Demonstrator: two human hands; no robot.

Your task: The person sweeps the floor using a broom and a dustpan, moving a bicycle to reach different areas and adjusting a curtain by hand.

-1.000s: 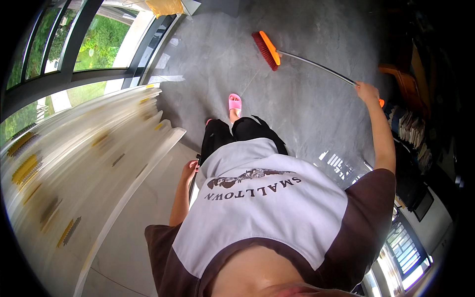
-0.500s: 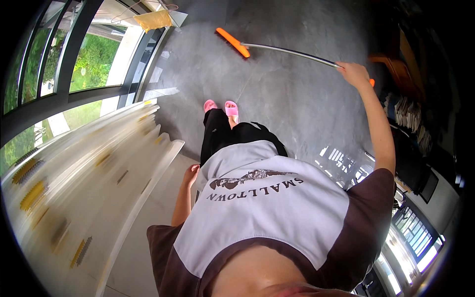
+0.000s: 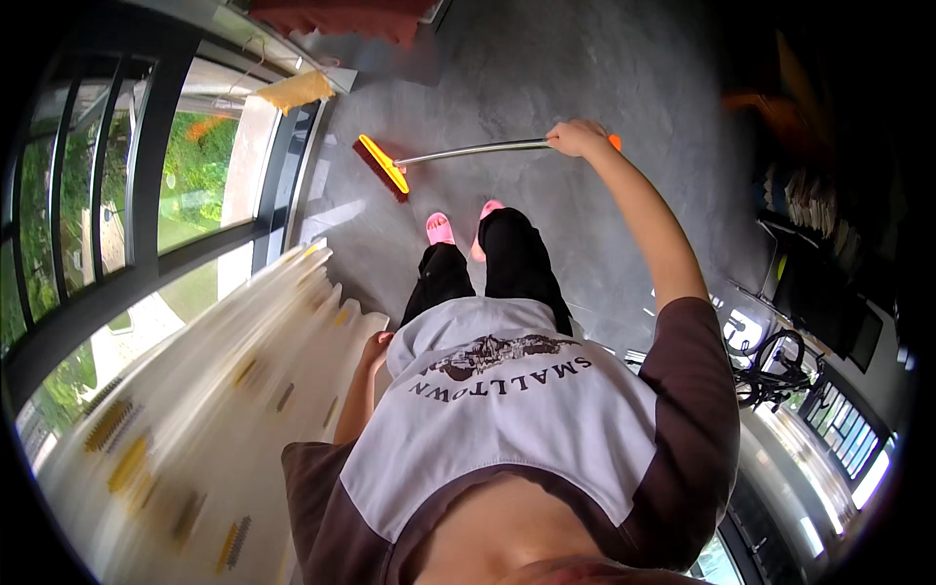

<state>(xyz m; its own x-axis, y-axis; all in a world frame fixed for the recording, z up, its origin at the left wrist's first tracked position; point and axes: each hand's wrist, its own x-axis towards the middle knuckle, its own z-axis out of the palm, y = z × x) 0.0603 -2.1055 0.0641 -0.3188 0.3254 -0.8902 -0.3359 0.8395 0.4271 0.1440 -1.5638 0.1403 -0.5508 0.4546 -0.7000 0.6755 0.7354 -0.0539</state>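
Note:
My right hand (image 3: 577, 138) is wrapped round the broom's silver handle (image 3: 468, 151), close to its orange end. That handle runs left to the broom head (image 3: 382, 168), which is orange-yellow with dark red bristles and is at the grey floor, in front of my left foot. Beside my left hip, my left hand (image 3: 378, 346) hangs low against my white shirt. Its fingers are curled and partly hidden, so I cannot see what they hold, if anything. My feet, in pink slippers (image 3: 440, 230), stand behind the broom head.
On the left are dark-framed windows (image 3: 146, 263) and a pale patterned curtain (image 3: 224, 409). A yellow cloth (image 3: 295, 92) hangs at the far left, and a reddish-brown cloth (image 3: 341, 18) at the top. On the right stand stacked papers or books (image 3: 809, 200) and tangled black cables (image 3: 777, 370).
My right hand has come left, and the broom head has moved left and nearer to me. My feet have shifted, the right one now ahead. My left hand stays by my hip.

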